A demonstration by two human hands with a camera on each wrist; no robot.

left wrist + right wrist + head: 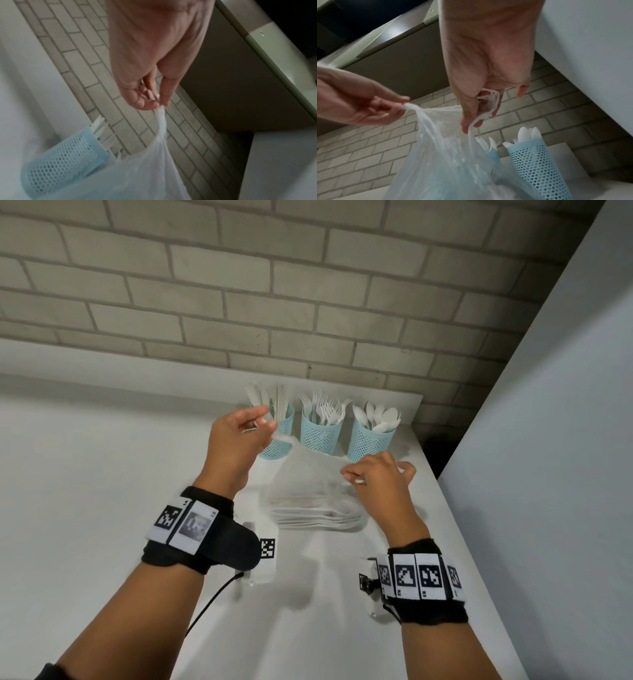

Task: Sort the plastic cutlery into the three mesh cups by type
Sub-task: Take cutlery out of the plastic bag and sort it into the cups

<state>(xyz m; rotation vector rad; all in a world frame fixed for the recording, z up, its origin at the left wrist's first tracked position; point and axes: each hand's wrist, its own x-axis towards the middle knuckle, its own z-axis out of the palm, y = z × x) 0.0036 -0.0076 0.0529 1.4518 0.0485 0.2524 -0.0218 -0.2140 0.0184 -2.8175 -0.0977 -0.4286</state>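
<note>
Three blue mesh cups stand at the back of the counter: the knife cup (pixel 279 445), the fork cup (pixel 320 436) and the spoon cup (pixel 371 441). In front of them hangs a clear plastic bag (pixel 308 474), its bottom resting on the counter with several white cutlery pieces (pixel 318 518) inside. My left hand (pixel 265 422) pinches the bag's left top edge (pixel 160 112). My right hand (pixel 356 475) grips the right top edge, which is bunched and looped round its fingers (pixel 488 115). The bag (pixel 447 162) partly covers the fork cup (pixel 493 155) and the spoon cup (pixel 536 166).
The white counter (pixel 102 474) stretches out to the left and towards me. A grey brick wall (pixel 239 302) stands behind the cups. A tall white panel (pixel 548 440) borders the counter on the right, with a dark gap (pixel 438 446) at the back corner.
</note>
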